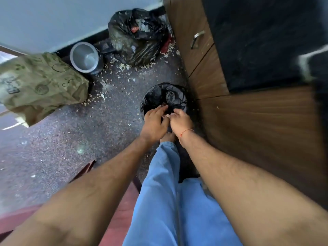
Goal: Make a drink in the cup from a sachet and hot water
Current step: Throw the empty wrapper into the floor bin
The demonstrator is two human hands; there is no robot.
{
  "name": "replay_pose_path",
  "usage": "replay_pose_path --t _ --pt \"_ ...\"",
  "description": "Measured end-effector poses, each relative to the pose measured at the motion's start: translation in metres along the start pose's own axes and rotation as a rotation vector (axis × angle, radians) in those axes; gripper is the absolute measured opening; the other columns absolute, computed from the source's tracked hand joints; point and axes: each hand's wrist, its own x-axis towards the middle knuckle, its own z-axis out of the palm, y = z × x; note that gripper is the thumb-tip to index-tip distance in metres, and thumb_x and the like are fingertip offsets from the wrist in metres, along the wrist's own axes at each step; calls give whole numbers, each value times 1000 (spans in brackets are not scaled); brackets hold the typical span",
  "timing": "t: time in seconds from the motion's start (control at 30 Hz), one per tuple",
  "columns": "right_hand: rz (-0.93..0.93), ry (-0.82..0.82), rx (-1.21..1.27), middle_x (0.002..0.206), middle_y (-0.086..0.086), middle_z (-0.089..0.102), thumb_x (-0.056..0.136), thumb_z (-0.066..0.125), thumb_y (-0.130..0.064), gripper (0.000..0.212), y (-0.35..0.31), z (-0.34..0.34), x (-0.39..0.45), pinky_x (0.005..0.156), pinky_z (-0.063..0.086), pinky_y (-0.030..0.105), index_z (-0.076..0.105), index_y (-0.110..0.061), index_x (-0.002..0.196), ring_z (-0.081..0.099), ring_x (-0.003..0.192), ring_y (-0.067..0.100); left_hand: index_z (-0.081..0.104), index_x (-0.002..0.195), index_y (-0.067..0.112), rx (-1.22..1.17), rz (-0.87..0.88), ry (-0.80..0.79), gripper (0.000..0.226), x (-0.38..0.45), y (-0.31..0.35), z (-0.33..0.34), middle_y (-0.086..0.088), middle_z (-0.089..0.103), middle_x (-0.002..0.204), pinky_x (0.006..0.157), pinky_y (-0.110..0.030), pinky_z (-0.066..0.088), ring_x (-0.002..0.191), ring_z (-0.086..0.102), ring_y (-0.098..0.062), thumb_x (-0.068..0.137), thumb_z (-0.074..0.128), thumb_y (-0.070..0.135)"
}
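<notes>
Sachet (164, 115) scrap sits pinched between our left hand (154, 122) and right hand (181, 119) over the bin (150, 98).

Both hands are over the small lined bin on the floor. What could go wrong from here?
1. The small item between the left hand and right hand is mostly hidden; if it slips from the grip near the bin's near rim, it may land on the already littered floor.
2. Fingers reaching into the bin may touch waste before the drink is handled.
</notes>
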Motion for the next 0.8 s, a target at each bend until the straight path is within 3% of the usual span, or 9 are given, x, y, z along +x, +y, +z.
replay_pose_path --t 0.13,0.27,0.47,0.7,0.8 --pt "-199 -2 -256 160 6 56 107 56 -32 51 -17 -48 -78 121 40 37 52 -23 157 52 146 30 42 167 31 294 112 117 60 -69 56 -28 -4 34 177 131 -61 19 164 24 -33 109 38 44" --pt "-372 66 -382 168 9 45 107 57 -28 59 -19 -108 -164 128 31 41 44 -14 162 41 154 31 38 169 30 460 320 215 64 -139 115 -45 -8 19 182 128 -70 18 166 16 -38 107 41 46" --pt "-547 153 -403 171 14 38 109 53 -22 58 18 -181 -293 132 20 39 40 -7 164 33 160 28 31 170 33 592 505 328 67 -250 190 -32 -1 5 184 128 -73 13 168 10 -35 106 44 46" --pt "-703 332 -312 168 12 43 102 58 -10 61 89 -247 -414 133 20 37 43 -5 161 36 158 26 37 169 32 630 691 344 63 -369 244 16 -1 13 183 129 -68 15 168 14 -32 107 45 40" --pt "-722 460 -299 167 10 45 100 59 -6 63 122 -272 -454 133 10 26 42 -5 162 34 158 26 34 170 32 622 782 291 62 -404 265 39 1 10 184 129 -69 14 169 11 -31 109 42 37"
